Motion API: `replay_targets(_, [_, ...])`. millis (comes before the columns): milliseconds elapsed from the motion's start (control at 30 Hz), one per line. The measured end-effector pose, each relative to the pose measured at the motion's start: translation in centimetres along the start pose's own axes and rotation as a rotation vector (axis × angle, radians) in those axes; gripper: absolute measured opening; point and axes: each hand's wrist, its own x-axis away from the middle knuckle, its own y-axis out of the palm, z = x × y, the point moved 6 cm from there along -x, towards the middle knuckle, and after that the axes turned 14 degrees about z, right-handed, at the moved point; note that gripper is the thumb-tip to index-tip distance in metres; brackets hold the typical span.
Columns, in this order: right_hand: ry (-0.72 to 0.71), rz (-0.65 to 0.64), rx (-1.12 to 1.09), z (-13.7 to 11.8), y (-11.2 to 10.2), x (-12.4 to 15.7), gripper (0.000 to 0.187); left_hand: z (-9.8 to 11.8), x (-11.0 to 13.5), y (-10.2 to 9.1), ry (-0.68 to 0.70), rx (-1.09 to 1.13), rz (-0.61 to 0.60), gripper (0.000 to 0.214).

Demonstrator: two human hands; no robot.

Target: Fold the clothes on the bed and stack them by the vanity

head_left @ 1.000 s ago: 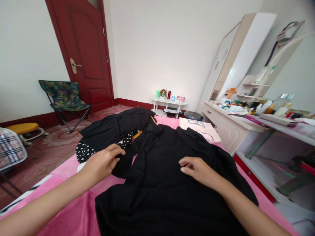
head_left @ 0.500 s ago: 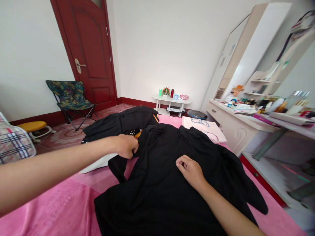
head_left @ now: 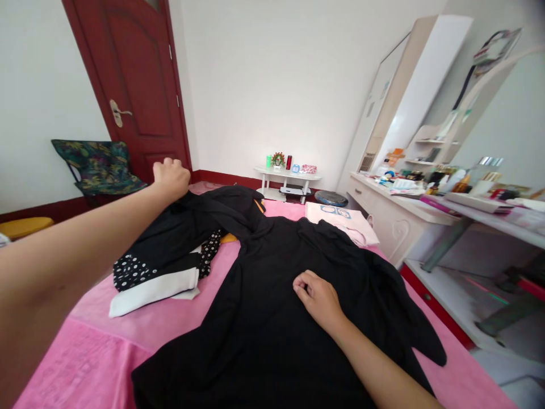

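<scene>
A long-sleeved black shirt (head_left: pixel 272 318) lies spread over the pink bed cover (head_left: pixel 85 363). At the upper left, my left hand (head_left: pixel 171 179) is closed on the end of one sleeve, which stretches out from the shoulder across a pile of dark clothes (head_left: pixel 170 233). My right hand (head_left: pixel 317 298) rests on the middle of the shirt with its fingers curled in; no cloth shows between them. The other sleeve (head_left: pixel 419 318) slants down to the right. Black polka-dot cloth (head_left: pixel 131 272) and a white folded piece (head_left: pixel 155 292) show at the pile's near side.
A folded pale pink garment (head_left: pixel 340 215) lies at the bed's far right corner. Along the right stands a dressing table (head_left: pixel 383 213) crowded with bottles. A camouflage-like folding chair (head_left: pixel 100 165), a red door (head_left: pixel 140 85) and a small white table (head_left: pixel 287 173) are beyond the bed.
My left hand has moved up and left, drawing the sleeve out over the dark pile. My right hand stays on the shirt. The view has shifted slightly.
</scene>
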Motion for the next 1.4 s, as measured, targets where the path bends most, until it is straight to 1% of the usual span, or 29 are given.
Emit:
replay_targets(33, [0.003,0.004,0.005,-0.1,0.0,0.0,0.015,1.6,0.5,0.8,0.061,-0.03,0.009,0.025])
replay_targets(100, [0.006,0.009,0.017,-0.1,-0.1,0.0,0.016,5.3,1.4,2.0,0.212,-0.065,0.046,0.021])
replay_targets(167, [0.001,-0.037,0.008,0.2,0.2,-0.6,0.014,9.4,2.3,2.9,0.35,-0.004,0.051,0.02])
replay_targets(200, [0.01,-0.102,-0.017,0.7,0.6,-1.1,0.013,11.4,2.9,3.4,0.41,0.06,0.027,0.023])
replay_targets(233, [0.038,-0.186,-0.052,1.4,1.0,-1.7,0.012,13.3,3.6,4.0,0.447,0.124,-0.026,0.025])
replay_targets(267, [0.084,-0.262,-0.086,2.4,1.4,-2.6,0.012,14.9,4.4,4.7,0.461,0.178,-0.091,0.028])
replay_targets(300, [0.137,-0.304,-0.106,3.7,1.5,-3.7,0.012,16.3,5.1,5.4,0.46,0.218,-0.154,0.029])
replay_targets(333, [0.184,-0.298,-0.103,5.1,1.3,-5.1,0.012,17.4,5.8,6.2,0.451,0.243,-0.205,0.03])
replay_targets(367, [0.218,-0.244,-0.073,6.6,0.7,-6.7,0.013,18.4,6.4,7.0,0.441,0.255,-0.238,0.03])
replay_targets(433, [0.261,-0.067,0.051,9.6,-0.8,-9.9,0.019,19.7,7.2,8.5,0.42,0.252,-0.265,0.029])
replay_targets(467, [0.283,-0.002,0.124,10.9,-1.5,-11.1,0.024,20.1,7.4,9.2,0.41,0.244,-0.271,0.028])
replay_targets(500, [0.308,0.033,0.198,12.1,-1.9,-12.0,0.028,20.4,7.4,10.0,0.395,0.236,-0.282,0.027])
replay_targets(567, [0.34,0.041,0.345,14.1,-2.0,-13.1,0.036,20.6,7.4,11.4,0.36,0.22,-0.309,0.026])
replay_targets(633, [0.344,0.033,0.482,15.2,-1.7,-13.5,0.042,20.5,7.2,12.6,0.327,0.206,-0.338,0.025])
replay_targets(667, [0.349,0.035,0.533,15.6,-1.5,-13.5,0.041,20.4,7.2,13.1,0.312,0.201,-0.349,0.025])
replay_targets(733, [0.38,0.041,0.589,16.3,-1.0,-13.5,0.032,20.2,7.2,13.7,0.29,0.193,-0.361,0.026])
replay_targets(800, [0.411,0.046,0.599,16.9,-0.9,-13.7,0.026,20.0,7.4,13.8,0.278,0.193,-0.36,0.026])
replay_targets(867, [0.437,0.046,0.592,17.3,-1.2,-14.3,0.021,19.9,7.5,13.6,0.278,0.202,-0.355,0.026])
replay_targets(967, [0.498,0.041,0.558,18.2,-3.2,-15.8,0.015,19.4,7.2,13.1,0.276,0.217,-0.348,0.025])
replay_targets(1033, [0.534,0.062,0.54,19.0,-5.2,-16.9,0.02,18.8,6.6,12.8,0.258,0.217,-0.329,0.028])
replay_targets(1133, [0.575,0.174,0.506,20.5,-8.4,-18.1,0.024,18.1,5.5,12.9,0.219,0.208,-0.29,0.033])
replay_targets(1200, [0.61,0.231,0.476,21.5,-9.4,-18.3,0.021,18.1,5.0,13.2,0.2,0.192,-0.287,0.034])
replay_targets(1267, [0.654,0.211,0.463,22.3,-9.0,-18.0,0.017,18.5,4.9,13.7,0.193,0.174,-0.311,0.031])
replay_targets(1333, [0.681,0.158,0.467,22.9,-7.7,-17.6,0.015,19.2,4.9,14.3,0.195,0.165,-0.339,0.029])
replay_targets(1400, [0.682,0.154,0.456,23.3,-6.4,-17.3,0.016,19.9,4.9,14.7,0.189,0.166,-0.342,0.03])
